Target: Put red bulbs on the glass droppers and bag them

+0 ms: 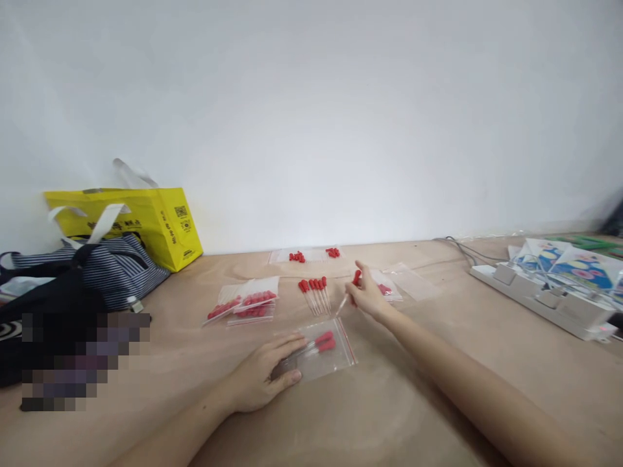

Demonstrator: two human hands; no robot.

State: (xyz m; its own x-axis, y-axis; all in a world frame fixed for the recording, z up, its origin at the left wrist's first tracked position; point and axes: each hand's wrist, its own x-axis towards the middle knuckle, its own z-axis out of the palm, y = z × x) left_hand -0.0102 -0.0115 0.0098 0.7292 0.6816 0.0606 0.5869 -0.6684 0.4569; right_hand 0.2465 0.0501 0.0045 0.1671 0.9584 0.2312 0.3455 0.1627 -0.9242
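My left hand (265, 378) lies flat on the near end of a clear zip bag (325, 355) holding two red-capped droppers, pinning it to the wooden table. Farther out, my right hand (368, 296) grips a single red-capped dropper (349, 293) just right of a loose row of several droppers (316, 293). Two filled bags (246, 305) rest to the left of that row. Empty clear bags (411, 280) lie beyond my right hand.
A yellow shopping bag (160, 224) and a striped bag (114, 267) stand at the left by the white wall. A white power strip (545, 299) and colourful packets (579, 264) occupy the right. More red caps on a clear sheet (311, 255) lie at the back.
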